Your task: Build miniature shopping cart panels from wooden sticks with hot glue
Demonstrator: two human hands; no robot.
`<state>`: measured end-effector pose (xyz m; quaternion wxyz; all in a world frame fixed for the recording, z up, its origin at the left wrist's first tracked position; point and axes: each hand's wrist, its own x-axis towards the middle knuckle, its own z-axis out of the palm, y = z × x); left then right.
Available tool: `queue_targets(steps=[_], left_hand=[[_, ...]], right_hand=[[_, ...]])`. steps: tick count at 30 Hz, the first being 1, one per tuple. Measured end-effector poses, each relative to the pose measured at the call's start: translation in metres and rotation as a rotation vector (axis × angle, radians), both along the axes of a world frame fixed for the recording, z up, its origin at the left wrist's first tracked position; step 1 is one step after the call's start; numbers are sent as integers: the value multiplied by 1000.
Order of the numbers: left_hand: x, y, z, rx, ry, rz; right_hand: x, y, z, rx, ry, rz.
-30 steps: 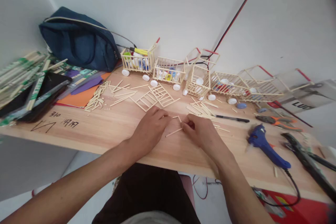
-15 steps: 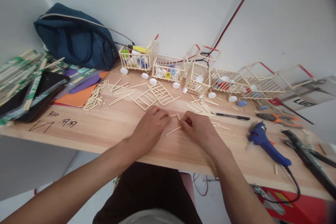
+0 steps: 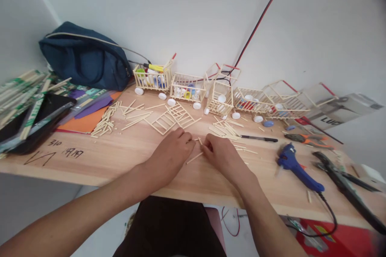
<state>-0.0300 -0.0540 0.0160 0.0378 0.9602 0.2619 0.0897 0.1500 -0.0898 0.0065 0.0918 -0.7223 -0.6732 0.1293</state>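
Observation:
Close to the table's front edge, my left hand [image 3: 175,153] and my right hand [image 3: 219,153] face each other low over the wood. Thin wooden sticks [image 3: 194,158] lie between them, some meeting at an angle. My right fingers are closed on one of these sticks, their tips partly hidden. The left fingers are curled near a stick's end; whatever they pinch is hidden behind the knuckles. Just beyond my left hand lie flat stick ladder frames [image 3: 163,123], overlapping. Loose sticks [image 3: 224,128] are heaped beyond my right hand.
Several miniature stick carts [image 3: 188,88] on round wheels line the wall. A blue glue gun [image 3: 297,164], orange-handled pliers [image 3: 307,140], a black pen [image 3: 258,138] and a black cutter tool [image 3: 346,184] lie right. Short sticks [image 3: 105,120], a blue bag [image 3: 86,58] and packaged sticks [image 3: 34,108] are left.
The camera view has shifted, so the tabletop sits slightly lower and further left in the picture. Both hands stay over the same sticks, with almost no movement on the table.

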Motion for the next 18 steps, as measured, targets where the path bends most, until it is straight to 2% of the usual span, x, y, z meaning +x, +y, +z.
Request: queue_targets(steps=[3, 6, 10, 13, 18], left_hand=[[7, 11, 2, -53, -3, 16], [15, 25, -9, -117, -100, 32], [23, 34, -24, -213, -188, -20], [24, 34, -24, -245, -177, -12], [23, 31, -22, -189, -122, -2]], right_hand=[[-1, 0, 0, -12, 6, -6], [-2, -1, 1, -24, 15, -18], [-4, -2, 4, -20, 22, -23], [-5, -2, 5, -38, 20, -24], [-6, -3, 3, -36, 6, -39]])
